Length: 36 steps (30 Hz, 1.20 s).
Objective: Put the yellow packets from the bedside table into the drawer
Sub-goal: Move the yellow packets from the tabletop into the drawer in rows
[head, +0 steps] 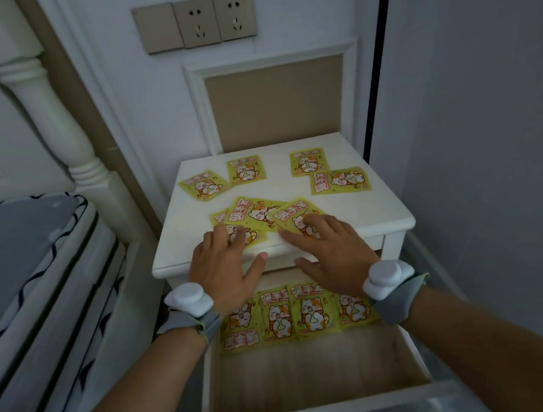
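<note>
Hands (222, 264) press packets (257, 213) (drawer (310, 408) open).

Flat yellow foil packets with cartoon cat print (308, 162): four lie singly at the rear of the white wooden bedside table (367, 208), three overlap near its front edge. Four more lie in a row in the open wooden drawer (306, 374).

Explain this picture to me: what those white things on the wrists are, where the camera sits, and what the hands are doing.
One camera, worn on the person's head, looks down at both bare hands. The white knobs sit on grey wrist straps; their purpose cannot be told from the picture. The left hand and right hand lie flat, fingers spread, pressing on yellow packets near the front edge of the white table. Nothing is lifted. Four more packets lie farther back. Below, the drawer is open with a row of packets at its back.
</note>
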Tool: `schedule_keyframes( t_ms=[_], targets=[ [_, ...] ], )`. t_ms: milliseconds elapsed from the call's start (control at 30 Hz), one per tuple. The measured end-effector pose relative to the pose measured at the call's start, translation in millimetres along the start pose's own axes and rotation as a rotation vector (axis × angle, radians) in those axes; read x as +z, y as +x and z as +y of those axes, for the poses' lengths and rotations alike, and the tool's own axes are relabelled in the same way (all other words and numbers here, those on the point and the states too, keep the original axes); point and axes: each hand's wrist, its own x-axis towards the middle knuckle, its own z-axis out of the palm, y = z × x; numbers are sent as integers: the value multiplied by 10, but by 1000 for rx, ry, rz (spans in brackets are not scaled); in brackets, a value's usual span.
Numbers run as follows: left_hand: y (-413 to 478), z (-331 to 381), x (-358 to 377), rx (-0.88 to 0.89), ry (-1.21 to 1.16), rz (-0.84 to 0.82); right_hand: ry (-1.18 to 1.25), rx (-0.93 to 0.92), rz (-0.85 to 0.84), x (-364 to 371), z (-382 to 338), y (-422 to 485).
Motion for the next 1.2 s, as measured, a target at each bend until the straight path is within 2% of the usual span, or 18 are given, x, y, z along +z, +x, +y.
schedule_keyframes(
  t_ms=[167, 400, 567, 800, 933, 1100, 1200],
  targets=[
    [-185, -101, -62, 5, -9, 35, -36, 58, 51, 41, -140, 66],
    [-410, -347, -123, 33, -87, -15, -107, 21, 14, 19, -122, 107],
    [-575, -529, -170, 38, -87, 25, -99, 24, 38, -8, -121, 90],
    [-831, -546, -183, 222, -106, 96, -179, 17, 118, 31, -58, 68],
    [-945, -483, -131, 359, -56, 106, -134, 2, 152, -9, -65, 25],
    [-1007, -321, 82, 349, -84, 10, -20, -75, 150, -45, -73, -52],
    [-1012, -260, 256, 319, -19, -66, 35, -125, 149, -76, -99, -136]
  ],
)
